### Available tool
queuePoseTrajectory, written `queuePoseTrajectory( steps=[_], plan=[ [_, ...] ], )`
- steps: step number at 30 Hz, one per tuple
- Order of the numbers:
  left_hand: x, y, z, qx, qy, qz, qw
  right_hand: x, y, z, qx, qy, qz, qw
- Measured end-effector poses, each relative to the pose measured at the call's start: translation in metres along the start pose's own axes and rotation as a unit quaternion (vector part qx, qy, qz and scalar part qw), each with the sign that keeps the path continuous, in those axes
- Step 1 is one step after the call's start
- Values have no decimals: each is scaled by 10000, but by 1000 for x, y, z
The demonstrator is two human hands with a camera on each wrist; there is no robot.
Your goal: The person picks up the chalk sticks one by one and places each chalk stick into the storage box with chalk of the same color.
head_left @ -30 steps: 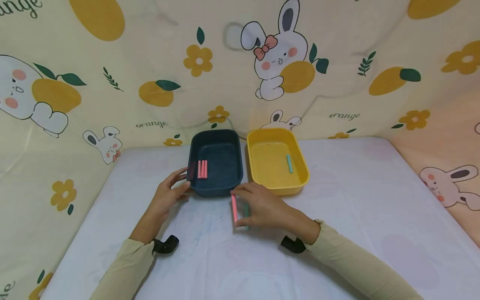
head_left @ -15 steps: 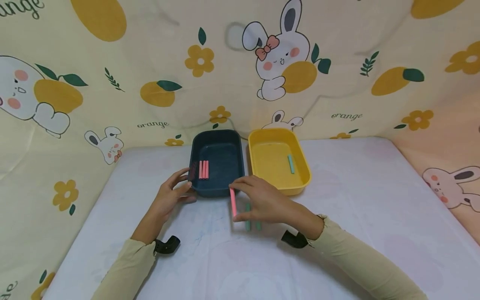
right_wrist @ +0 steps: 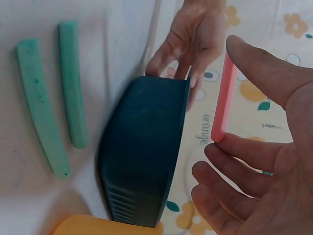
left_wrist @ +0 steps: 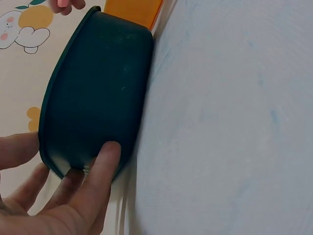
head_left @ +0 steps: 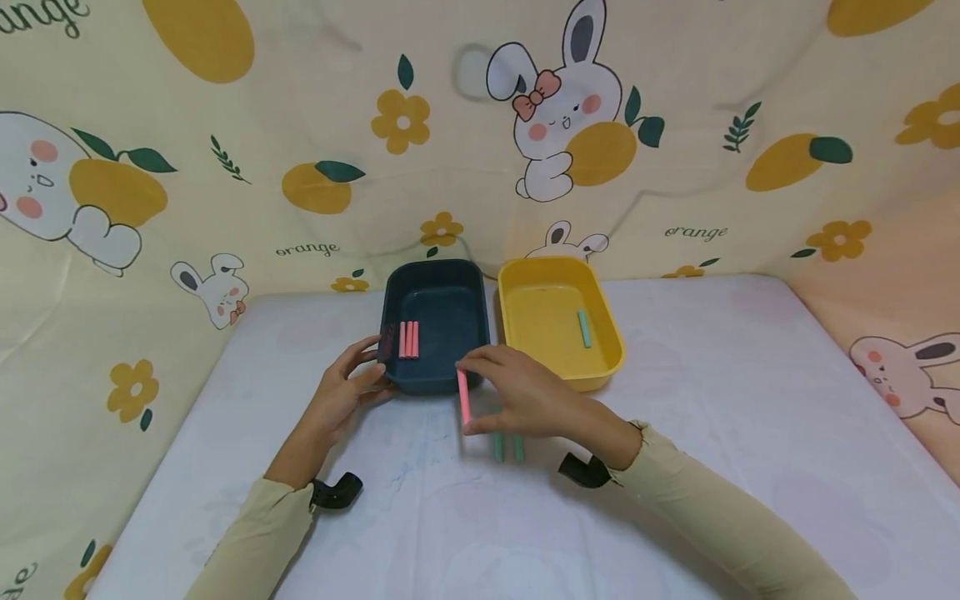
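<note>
The pink chalk stick [head_left: 462,396] is in the right hand [head_left: 525,398], pinched end to end, with the thumb at its near end and a fingertip at its far end. It hangs above the worktop [head_left: 675,350], by the near right corner of the dark blue bin [head_left: 431,386], with its far end overlapping that bin's near wall in the head view. Its long axis runs away from the person with only a slight slant, close to parallel with the three pink chalk sticks [head_left: 408,340] lying side by side in the bin, ahead of it and to its left. The left hand [head_left: 348,383] is the nearer one to that trio; it holds no stick, and its fingers are spread about the outside of the bin's near left corner, touching it. The two hands are apart, with the bin's near wall between them. Partly beneath the right hand, two green chalk sticks [head_left: 498,448] lie on the worktop, also pointing away from the person. The yellow bin [head_left: 536,317], just right of the dark blue one, holds a single green stick [head_left: 584,329].
</note>
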State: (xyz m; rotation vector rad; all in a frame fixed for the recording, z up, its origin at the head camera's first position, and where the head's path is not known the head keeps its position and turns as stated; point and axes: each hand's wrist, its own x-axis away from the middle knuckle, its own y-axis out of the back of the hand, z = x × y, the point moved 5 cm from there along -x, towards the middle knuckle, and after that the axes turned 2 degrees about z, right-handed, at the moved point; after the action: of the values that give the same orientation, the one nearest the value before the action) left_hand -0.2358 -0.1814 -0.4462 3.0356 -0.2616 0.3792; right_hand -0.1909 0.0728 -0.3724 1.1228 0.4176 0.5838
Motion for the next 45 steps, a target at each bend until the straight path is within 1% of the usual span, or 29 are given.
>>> queuePoseTrajectory(
  steps=[7, 11, 17, 21, 34, 45],
  plan=[
    [1, -1, -1, -112, -58, 3, 9999, -5, 5, 2, 104, -108, 48, 9999],
    [1, -1, -2, -110, -17, -19, 9999, -6, 6, 2, 117, -144, 63, 9998],
    [2, 0, -1, 8, 1, -49, 10000, -13, 7, 3, 148, -7, 5, 9999],
    [2, -1, -2, 33, -7, -51, 10000, -18, 8, 4, 244, -14, 55, 9997],
    [0, -1, 0, 66, 34, -70, 9999, -34, 7, 1, 54, -403, 192, 9990],
    [3, -2, -3, 91, -4, -67, 9999, -49, 6, -7, -197, -701, 322, 9968]
  ],
)
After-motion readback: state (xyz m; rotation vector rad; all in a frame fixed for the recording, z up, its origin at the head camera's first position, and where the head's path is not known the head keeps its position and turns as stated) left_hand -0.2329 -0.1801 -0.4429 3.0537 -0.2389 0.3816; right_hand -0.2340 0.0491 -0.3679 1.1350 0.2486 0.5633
